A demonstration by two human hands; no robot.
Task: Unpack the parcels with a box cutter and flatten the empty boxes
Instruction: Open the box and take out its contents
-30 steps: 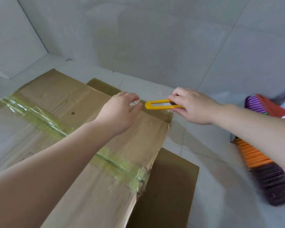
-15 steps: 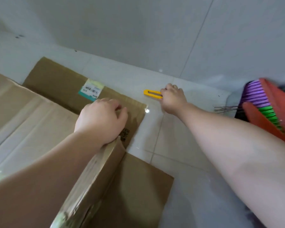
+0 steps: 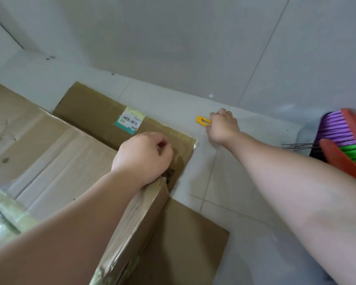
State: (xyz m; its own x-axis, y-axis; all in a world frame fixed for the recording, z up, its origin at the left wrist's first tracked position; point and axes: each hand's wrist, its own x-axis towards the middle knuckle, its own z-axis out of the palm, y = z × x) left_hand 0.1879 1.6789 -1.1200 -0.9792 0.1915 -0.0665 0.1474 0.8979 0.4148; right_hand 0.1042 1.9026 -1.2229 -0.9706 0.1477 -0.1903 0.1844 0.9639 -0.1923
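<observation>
A large cardboard box [image 3: 60, 157] with greenish tape across its top fills the left side. My left hand [image 3: 144, 157] rests at the box's far right corner with its fingers curled into a loose fist, and I see nothing in it. My right hand [image 3: 222, 127] reaches out to the tiled floor near the wall and grips the yellow box cutter [image 3: 200, 120], whose front end sticks out to the left of my fingers. The blade is not visible.
A flattened cardboard sheet [image 3: 95, 108] with a shipping label [image 3: 130, 119] lies on the floor beyond the box. Another flat piece [image 3: 189, 243] lies at the box's right side. A broom [image 3: 341, 136] with purple and green bristles stands at the right edge. The grey wall [image 3: 173, 38] is close behind.
My right hand moved the box cutter away from the box and down to the floor by the wall. My left hand stayed at the box's corner. My view shifted right.
</observation>
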